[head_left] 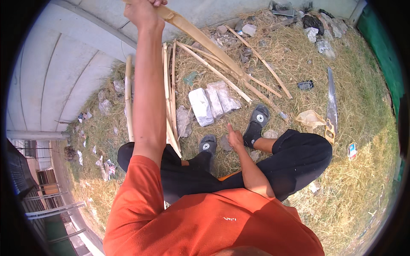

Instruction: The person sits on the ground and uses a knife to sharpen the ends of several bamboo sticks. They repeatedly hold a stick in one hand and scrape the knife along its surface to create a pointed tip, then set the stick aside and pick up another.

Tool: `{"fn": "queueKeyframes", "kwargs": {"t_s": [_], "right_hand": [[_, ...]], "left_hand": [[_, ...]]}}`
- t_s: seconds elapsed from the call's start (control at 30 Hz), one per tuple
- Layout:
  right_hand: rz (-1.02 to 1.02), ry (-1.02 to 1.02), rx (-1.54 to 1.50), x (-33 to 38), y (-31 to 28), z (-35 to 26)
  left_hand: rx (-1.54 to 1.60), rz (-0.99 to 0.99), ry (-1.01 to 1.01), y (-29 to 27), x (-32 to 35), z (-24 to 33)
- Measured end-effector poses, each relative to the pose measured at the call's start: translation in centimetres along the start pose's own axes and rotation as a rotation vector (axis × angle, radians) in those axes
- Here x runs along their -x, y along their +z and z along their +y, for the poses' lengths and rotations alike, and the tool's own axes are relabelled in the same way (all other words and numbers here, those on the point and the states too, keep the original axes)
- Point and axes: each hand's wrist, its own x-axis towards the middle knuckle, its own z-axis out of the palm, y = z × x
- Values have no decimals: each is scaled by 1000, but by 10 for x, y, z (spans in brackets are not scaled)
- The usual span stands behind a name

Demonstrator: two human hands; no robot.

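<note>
Raised at the top of the head view, my left hand (pixel 145 12) is wrapped round a long bamboo pole (pixel 205 40). The pole slants down to the right, and its far end is low by my right foot. Between my knees, my right hand (pixel 234 137) is closed, with a thin dark tip showing above its fingers; what it holds is too small to make out. White blocks (pixel 200 106) lie on the ground beyond my feet. Split bamboo strips (pixel 213 72) are spread around them, some under the raised pole.
A handsaw (pixel 332 100) lies on the dry grass at the right, near a crumpled tan sheet (pixel 310 119) and a dark object (pixel 305 85). Rubble and litter (pixel 318 30) are heaped at the back right. A pale panelled wall (pixel 55 72) stands at the left, a green sheet (pixel 380 47) at the right.
</note>
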Motion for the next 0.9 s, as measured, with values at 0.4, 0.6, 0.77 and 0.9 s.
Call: {"fn": "queueKeyframes", "kwargs": {"t_s": [0.4, 0.6, 0.77, 0.9], "right_hand": [[9, 36, -103, 16, -4, -15], [-134, 110, -58, 24, 12, -17], [-94, 132, -92, 18, 13, -15], [-70, 114, -73, 6, 12, -2]], "left_hand": [[-1086, -176, -901, -59, 142, -247], [-1452, 123, -606, -198, 252, -258], [-1749, 139, -523, -271, 294, -226], [-1853, 435, -782, -326, 281, -199]]}}
